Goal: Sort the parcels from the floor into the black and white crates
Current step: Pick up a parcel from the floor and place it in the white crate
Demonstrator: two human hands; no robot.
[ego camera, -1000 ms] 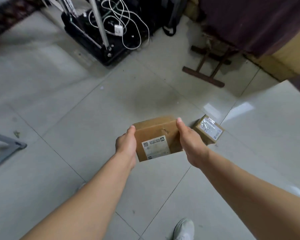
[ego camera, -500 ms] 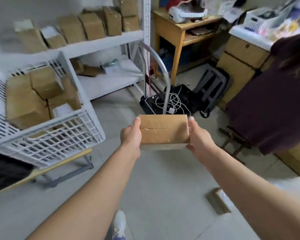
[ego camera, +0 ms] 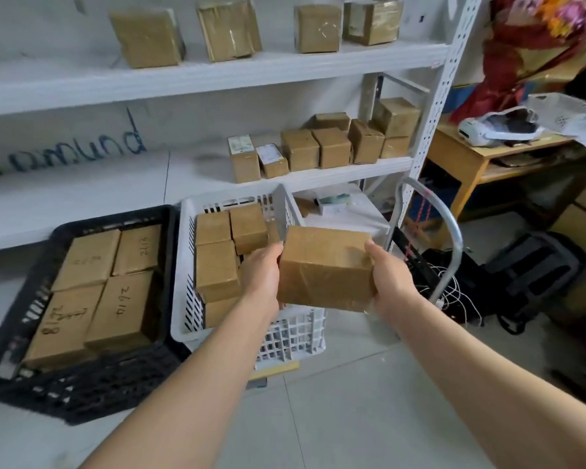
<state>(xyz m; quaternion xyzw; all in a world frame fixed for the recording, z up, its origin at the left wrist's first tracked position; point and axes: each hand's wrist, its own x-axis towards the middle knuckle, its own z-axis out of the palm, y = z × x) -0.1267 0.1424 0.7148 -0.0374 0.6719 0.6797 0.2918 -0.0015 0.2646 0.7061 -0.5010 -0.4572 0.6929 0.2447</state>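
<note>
One black plastic crate [ego camera: 115, 216] stands near left, holding four flat brown cardboard parcels [ego camera: 129, 309]. One white plastic crate [ego camera: 184, 252] right of it shows at least four squarer cardboard boxes [ego camera: 217, 269]. Four more line the far white top shelf [ego camera: 285, 67]. One taped brown parcel [ego camera: 325, 269] is held.

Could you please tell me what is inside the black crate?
Four brown parcels with handwritten numbers lie in the black crate; anything beneath them is covered.
</note>
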